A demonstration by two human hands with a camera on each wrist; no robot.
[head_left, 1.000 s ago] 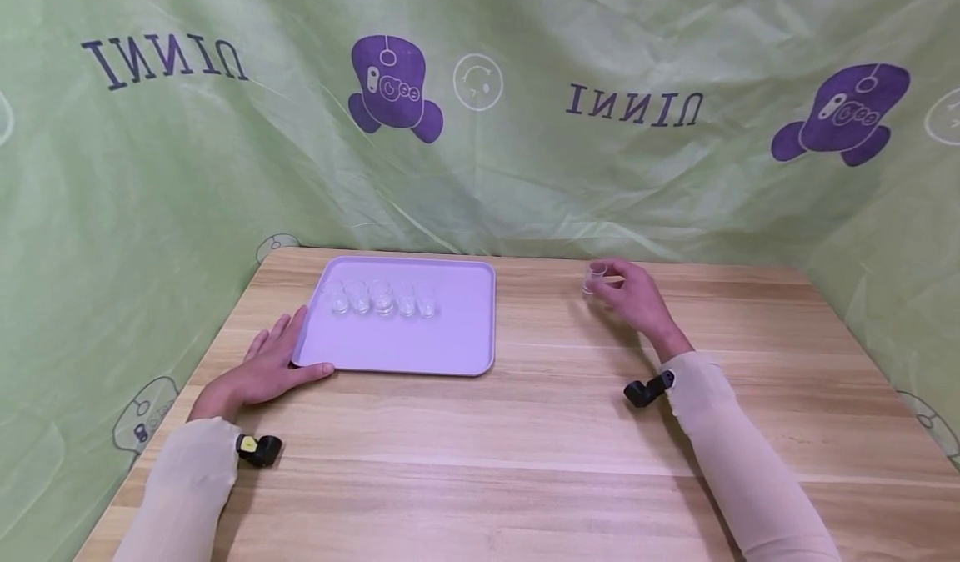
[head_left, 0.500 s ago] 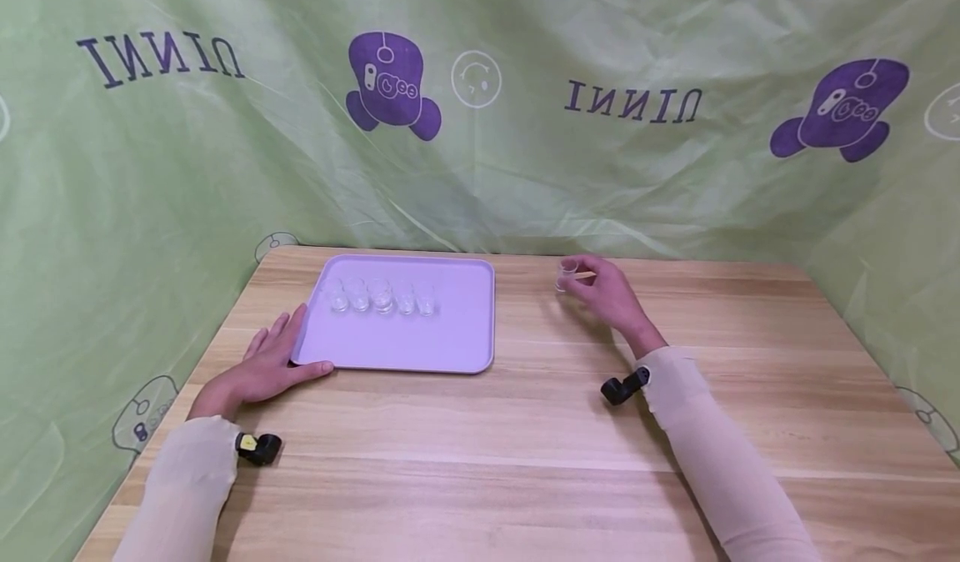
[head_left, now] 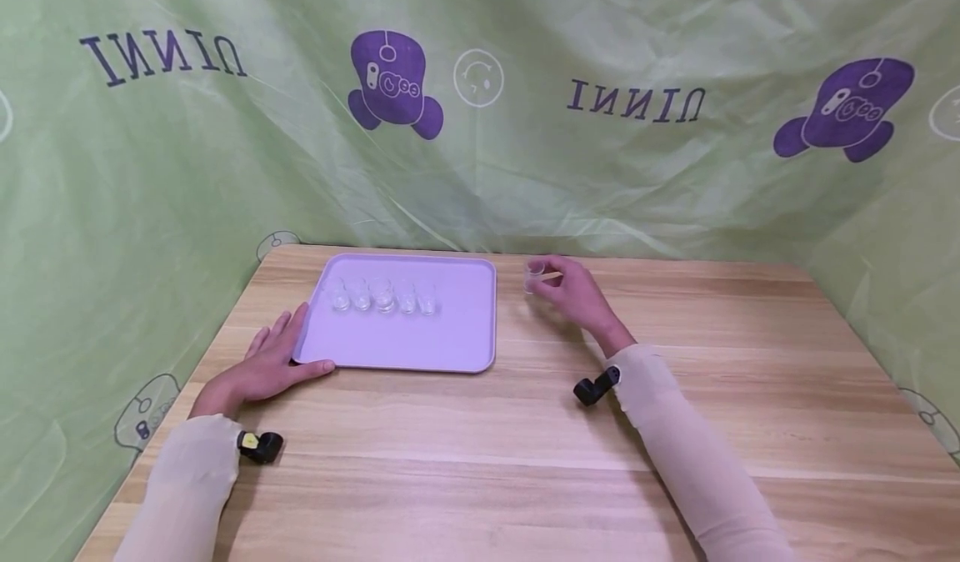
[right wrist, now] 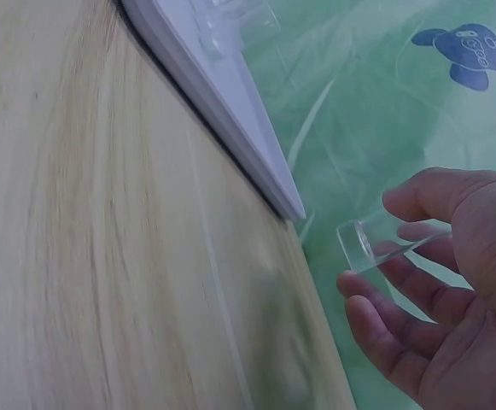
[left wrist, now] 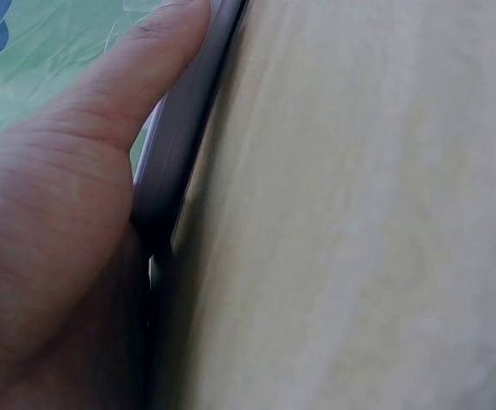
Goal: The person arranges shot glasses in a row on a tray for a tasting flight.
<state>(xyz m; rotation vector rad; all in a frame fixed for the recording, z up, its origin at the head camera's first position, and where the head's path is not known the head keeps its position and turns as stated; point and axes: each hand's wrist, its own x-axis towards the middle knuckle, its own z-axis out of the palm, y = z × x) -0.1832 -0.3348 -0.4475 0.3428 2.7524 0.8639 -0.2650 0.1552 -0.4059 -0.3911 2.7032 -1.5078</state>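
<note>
My right hand (head_left: 579, 297) pinches a small clear shot glass (head_left: 532, 277) between thumb and fingers, to the right of the purple tray (head_left: 390, 349). In the right wrist view, the thick base of that glass sticks out past the fingertips. Several similar shot glasses (head_left: 385, 298) stand in a row on the tray, left of its middle. My left hand (head_left: 264, 370) rests at the tray's front left corner. Its fingers lie straight along the left side, and the thumb reaches along the front edge. In the left wrist view, the thumb (left wrist: 149, 64) touches the tray's rim.
The tray lies near the far edge of a wooden table (head_left: 465, 454). Behind the table hangs a green printed cloth (head_left: 510, 187), which also covers both sides. A small black camera (head_left: 596, 387) sits at each wrist.
My right hand has moved left toward the tray, carrying the shot glass. The left hand, the tray and the glasses on it have stayed in place.
</note>
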